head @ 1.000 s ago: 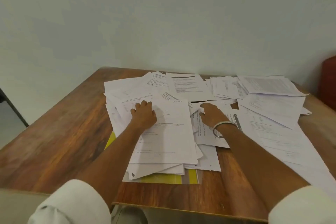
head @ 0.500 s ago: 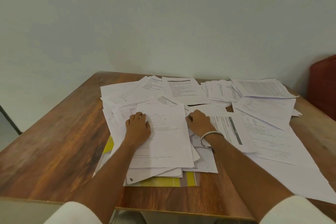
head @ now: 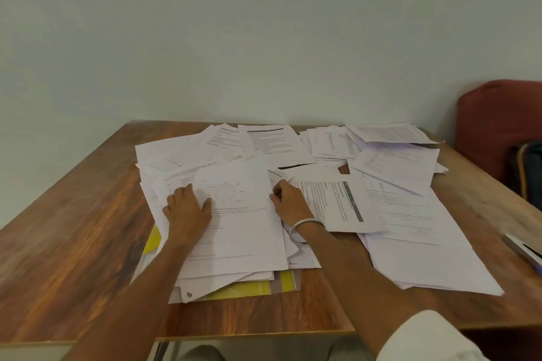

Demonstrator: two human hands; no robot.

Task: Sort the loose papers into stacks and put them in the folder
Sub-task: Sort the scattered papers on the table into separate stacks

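Loose white printed papers (head: 404,214) are spread over most of the wooden table (head: 73,228). A yellow folder (head: 249,289) lies under the near pile, with only its front and left edges showing. On top of that pile is a sheet with a circle diagram (head: 243,228); its far edge curls up off the pile. My left hand (head: 187,209) is at the sheet's left edge, thumb on top of it. At the right edge, my right hand (head: 289,204) has its fingers curled on the sheet. A bracelet is on the right wrist.
A red chair (head: 498,114) stands at the right with a dark bag (head: 528,170) on it. A pen (head: 525,252) lies at the table's right edge. The wall runs right behind the table. Bare wood shows at the left and along the front edge.
My right hand has moved left from the middle papers to the diagram sheet's right edge. My left hand has shifted to its left edge, and the sheet's far edge has lifted.
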